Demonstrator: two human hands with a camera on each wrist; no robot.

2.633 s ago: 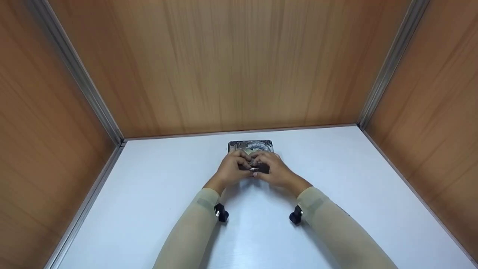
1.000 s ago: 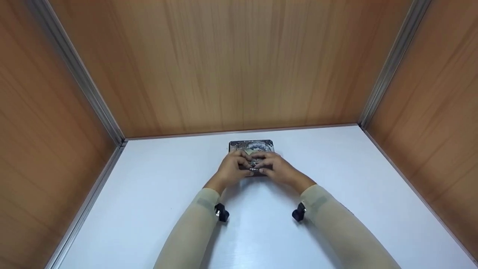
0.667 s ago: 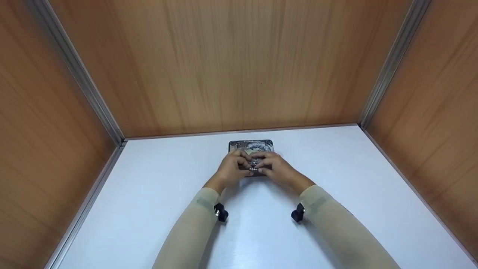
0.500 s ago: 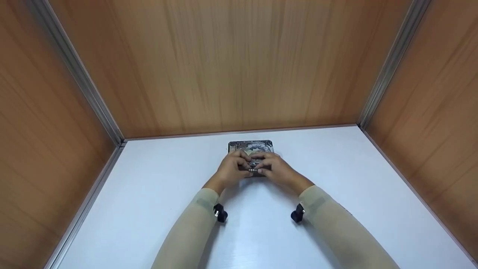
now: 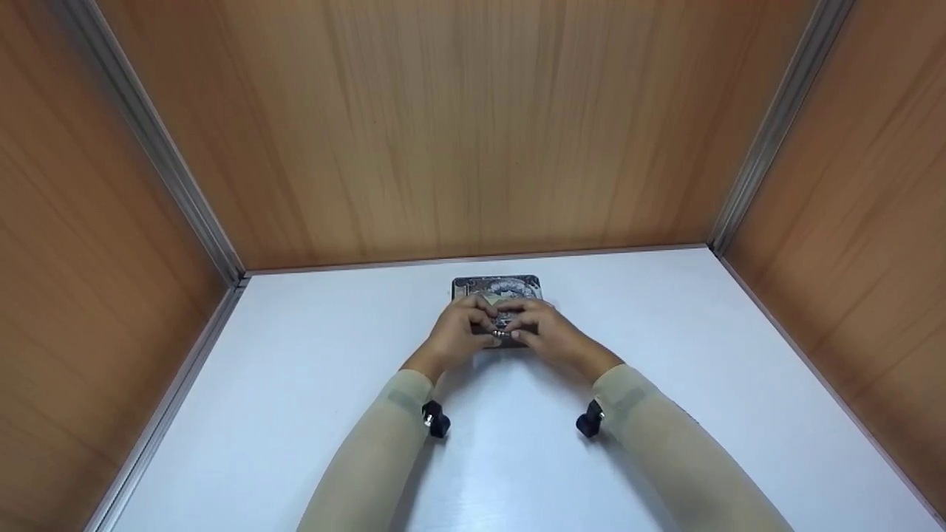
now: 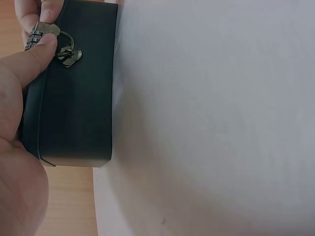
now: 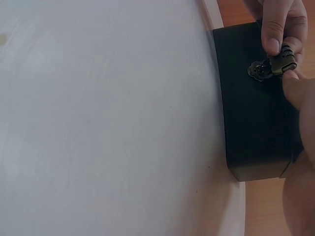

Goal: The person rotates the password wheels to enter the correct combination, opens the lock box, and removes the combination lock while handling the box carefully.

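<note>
A small dark box (image 5: 497, 285) with a patterned lid sits on the white table (image 5: 295, 384) near the back wall. A little brass combination padlock (image 5: 501, 330) hangs from the clasp (image 6: 67, 52) on its front face. My left hand (image 5: 473, 331) pinches the padlock (image 6: 41, 33) between thumb and finger. My right hand (image 5: 529, 332) pinches the same padlock (image 7: 282, 62) from the other side, beside the clasp (image 7: 257, 71). In the wrist views the box (image 6: 74, 103) (image 7: 251, 113) shows its plain black front. The lid is down.
Wooden walls (image 5: 473, 125) close in the table at the back and on both sides, with metal strips (image 5: 185, 199) in the corners. Small black wrist cameras (image 5: 436, 421) hang under both sleeves.
Both hands stay on the padlock at the box front. Only the fingers have shifted a little; the box has not moved.
</note>
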